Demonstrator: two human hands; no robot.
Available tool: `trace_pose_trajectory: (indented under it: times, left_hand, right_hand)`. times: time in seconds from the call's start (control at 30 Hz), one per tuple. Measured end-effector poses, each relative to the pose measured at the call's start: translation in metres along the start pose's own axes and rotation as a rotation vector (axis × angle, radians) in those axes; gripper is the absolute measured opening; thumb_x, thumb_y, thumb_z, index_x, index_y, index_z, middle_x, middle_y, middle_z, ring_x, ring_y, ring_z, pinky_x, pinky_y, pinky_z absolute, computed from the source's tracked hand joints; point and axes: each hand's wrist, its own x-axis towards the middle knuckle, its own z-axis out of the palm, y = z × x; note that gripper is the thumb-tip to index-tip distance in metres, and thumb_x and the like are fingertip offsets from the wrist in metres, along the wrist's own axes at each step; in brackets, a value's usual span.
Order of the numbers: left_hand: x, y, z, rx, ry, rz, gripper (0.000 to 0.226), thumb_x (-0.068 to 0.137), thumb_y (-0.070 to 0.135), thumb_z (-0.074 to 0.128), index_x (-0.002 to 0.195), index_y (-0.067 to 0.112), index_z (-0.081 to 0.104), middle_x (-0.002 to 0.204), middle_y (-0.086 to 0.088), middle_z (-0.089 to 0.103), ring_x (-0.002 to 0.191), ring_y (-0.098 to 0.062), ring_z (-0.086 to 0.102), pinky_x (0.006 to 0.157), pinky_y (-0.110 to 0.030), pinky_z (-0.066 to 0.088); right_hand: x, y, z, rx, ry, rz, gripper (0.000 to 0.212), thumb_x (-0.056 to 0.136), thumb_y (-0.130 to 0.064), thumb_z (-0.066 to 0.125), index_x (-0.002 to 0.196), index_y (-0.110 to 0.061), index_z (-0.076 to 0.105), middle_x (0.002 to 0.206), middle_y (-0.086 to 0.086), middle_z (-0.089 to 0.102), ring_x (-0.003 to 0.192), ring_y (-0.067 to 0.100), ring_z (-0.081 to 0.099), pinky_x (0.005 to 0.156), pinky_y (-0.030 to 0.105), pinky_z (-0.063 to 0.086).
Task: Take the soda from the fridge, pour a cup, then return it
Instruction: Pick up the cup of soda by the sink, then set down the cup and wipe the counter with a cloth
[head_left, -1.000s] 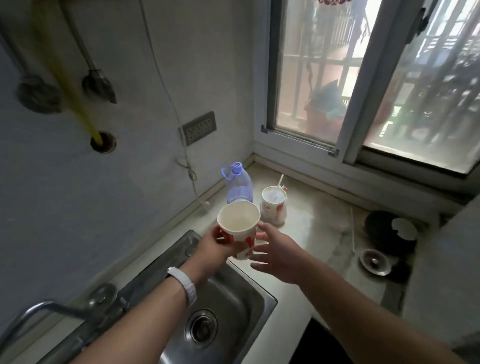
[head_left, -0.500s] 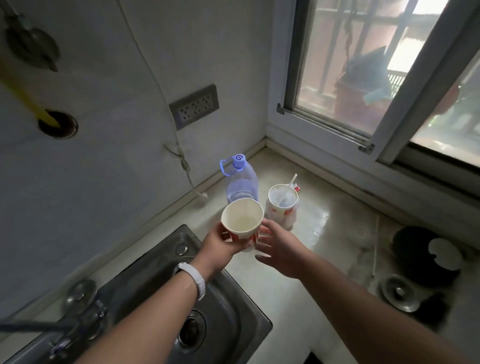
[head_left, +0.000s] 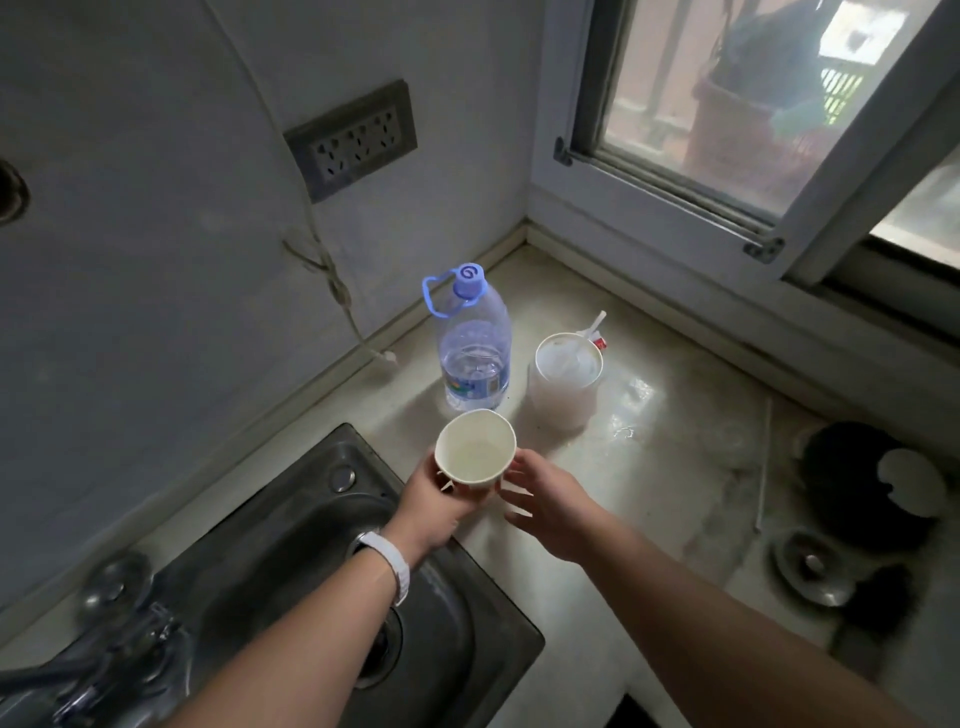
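Left grip (head_left: 432, 503) curls around the paper cup (head_left: 475, 451); right grip (head_left: 550, 503) hovers just beside it, spread open.

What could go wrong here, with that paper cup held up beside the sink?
The paper cup holds pale liquid and is gripped by the left hand alone; squeezing its soft wall could slop it out. The right hand is open close beside it and might knock it. Set down farther back, it could bump the water bottle or the other cup, and the counter there looks wet.

Grey wall (head_left: 156, 260) with socket (head_left: 353, 137), corner window (head_left: 727, 104), pale counter (head_left: 649, 467), steel sink (head_left: 291, 545).
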Motion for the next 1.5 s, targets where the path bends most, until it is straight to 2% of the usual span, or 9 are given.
trace_pose_trajectory:
  times: [0.43,0.53,0.7,0.83,0.97,1.13,1.27,1.4,1.5]
  left_hand:
    - [-0.003,-0.019,0.004,0.082,-0.037,-0.012,0.062,0.066,-0.013,0.083,0.122,-0.004,0.057,0.114,-0.020,0.068,0.098,-0.020,0.065,0.076,-0.017,0.052]
    - [-0.010,-0.013,0.001,0.047,-0.054,-0.057,0.062,0.066,-0.015,0.082,0.122,-0.004,0.057,0.115,-0.020,0.067,0.098,-0.021,0.064,0.076,-0.018,0.054]
    - [-0.035,0.003,-0.027,0.205,-0.075,-0.109,0.074,0.056,0.024,0.076,0.127,0.024,0.052,0.122,-0.012,0.061,0.107,-0.021,0.062,0.094,-0.034,0.051]
    - [-0.054,0.025,-0.047,0.282,-0.052,-0.084,0.069,0.078,0.008,0.077,0.139,0.018,0.046,0.123,-0.011,0.052,0.111,-0.023,0.054,0.090,-0.027,0.042]
    - [-0.081,0.050,-0.071,0.388,-0.046,0.004,0.060,0.085,0.016,0.072,0.139,0.021,0.045,0.127,-0.006,0.051,0.114,-0.020,0.052,0.091,-0.029,0.041]
    - [-0.128,0.086,-0.101,0.514,0.020,0.169,0.055,0.085,0.022,0.071,0.136,0.021,0.049,0.129,-0.004,0.053,0.119,-0.018,0.052,0.098,-0.030,0.041]
    - [-0.175,0.105,-0.128,0.736,0.104,0.352,0.054,0.086,0.028,0.067,0.136,0.023,0.049,0.130,0.001,0.053,0.114,-0.015,0.050,0.091,-0.024,0.038]
    - [-0.218,0.102,-0.163,1.005,0.140,0.412,0.060,0.086,0.046,0.056,0.142,0.033,0.040,0.148,0.011,0.039,0.133,-0.015,0.038,0.110,-0.036,0.035]
    - [-0.245,0.093,-0.189,1.071,0.185,0.413,0.063,0.085,0.052,0.054,0.143,0.035,0.039,0.150,0.011,0.037,0.137,-0.013,0.033,0.113,-0.035,0.031]
  right_hand:
    - [0.007,0.019,-0.010,0.010,0.071,0.025,0.035,0.073,-0.041,0.066,0.101,-0.023,0.074,0.099,-0.002,0.062,0.085,0.016,0.050,0.067,0.025,0.043]
    - [0.001,0.019,-0.010,-0.007,0.106,0.024,0.042,0.080,-0.043,0.066,0.114,-0.019,0.069,0.111,-0.002,0.063,0.094,0.014,0.057,0.075,0.029,0.048]
    - [-0.024,0.007,-0.010,-0.033,0.168,-0.014,0.037,0.091,-0.037,0.061,0.121,-0.015,0.061,0.122,0.004,0.060,0.111,0.017,0.057,0.089,0.035,0.050]
    - [-0.051,-0.007,-0.009,-0.082,0.223,-0.085,0.033,0.091,-0.034,0.061,0.118,-0.014,0.061,0.119,0.006,0.060,0.108,0.017,0.057,0.091,0.036,0.050]
    - [-0.087,-0.022,0.000,-0.160,0.248,-0.211,0.018,0.093,-0.029,0.058,0.106,-0.018,0.062,0.113,0.005,0.062,0.102,0.019,0.058,0.089,0.037,0.049]
    - [-0.146,-0.040,0.034,-0.385,0.228,-0.446,0.009,0.093,-0.021,0.056,0.092,-0.020,0.065,0.102,0.005,0.064,0.090,0.018,0.057,0.081,0.035,0.047]
    - [-0.192,-0.035,0.071,-0.702,0.239,-0.632,0.018,0.093,-0.025,0.059,0.108,-0.021,0.067,0.099,-0.004,0.064,0.087,0.009,0.058,0.075,0.027,0.047]
    - [-0.226,-0.013,0.110,-1.150,0.267,-0.810,0.035,0.093,-0.033,0.058,0.126,-0.022,0.061,0.124,-0.004,0.057,0.099,0.011,0.056,0.085,0.023,0.040]
    - [-0.234,0.007,0.134,-1.393,0.192,-0.930,0.039,0.094,-0.039,0.057,0.129,-0.023,0.058,0.134,-0.004,0.053,0.115,0.020,0.055,0.094,0.033,0.048]
